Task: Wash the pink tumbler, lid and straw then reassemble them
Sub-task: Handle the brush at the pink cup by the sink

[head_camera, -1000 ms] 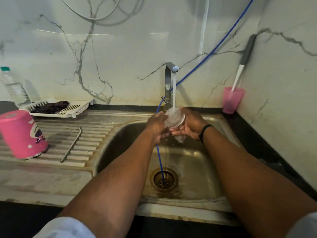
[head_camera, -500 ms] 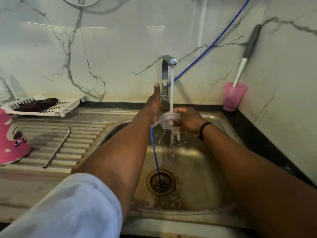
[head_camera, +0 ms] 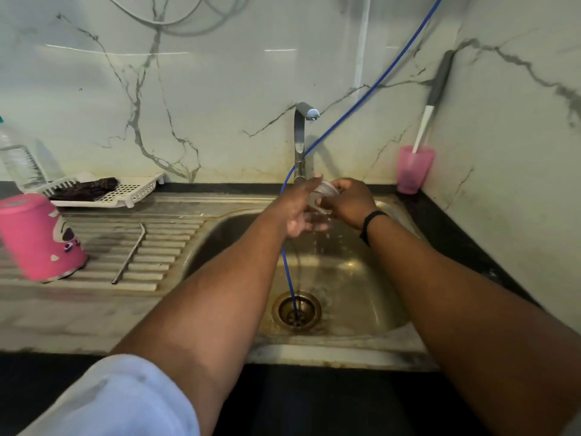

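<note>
my right hand (head_camera: 347,201) is pinching the clear lid (head_camera: 323,196) over the sink (head_camera: 361,278), left hand (head_camera: 298,212) lying flat against it with fingers straight. pink tumbler (head_camera: 37,237) is sitting upside down on the drainboard (head_camera: 163,243), metal straw (head_camera: 130,253) lying just beside it.

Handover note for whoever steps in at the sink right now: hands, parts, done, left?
Right hand pinches the clear lid over the sink, below the tap, which shows no stream. Left hand open beside the lid, fingers straight.
Pink tumbler stands upside down on the drainboard; metal straw lies beside it.
Done: apparently tumbler and straw.
Left: finish the lid, then reassemble all three.
</note>
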